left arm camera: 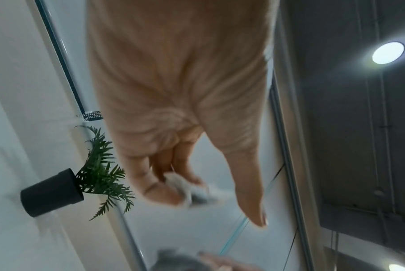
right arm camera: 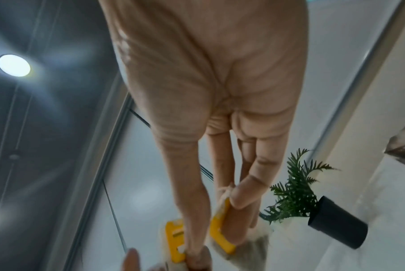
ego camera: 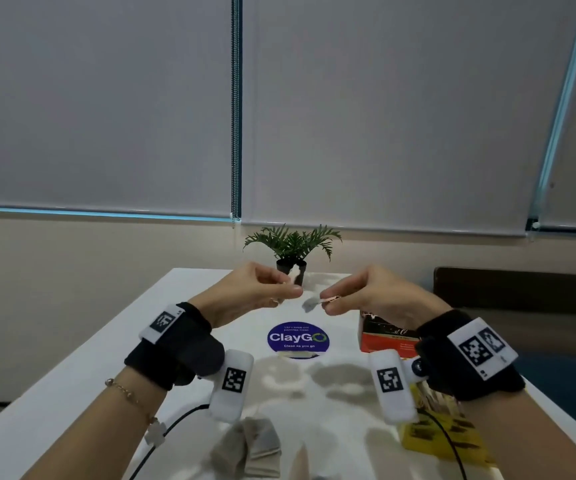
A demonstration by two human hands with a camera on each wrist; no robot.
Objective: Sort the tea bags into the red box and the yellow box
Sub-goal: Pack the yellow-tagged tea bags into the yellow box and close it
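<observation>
Both hands are raised above the white table. My left hand pinches a small whitish tea bag between thumb and fingers. A short way to its right, my right hand pinches a grey tea bag with a yellow tag. I cannot tell whether the two bags are joined. The red box stands on the table under the right wrist. The yellow box lies nearer me on the right. Loose tea bags lie at the near middle.
A small potted plant stands at the table's far edge, just behind the hands. A round blue ClayGo sticker marks the table's middle. Black cables trail from both wrists. A dark bench sits at the right.
</observation>
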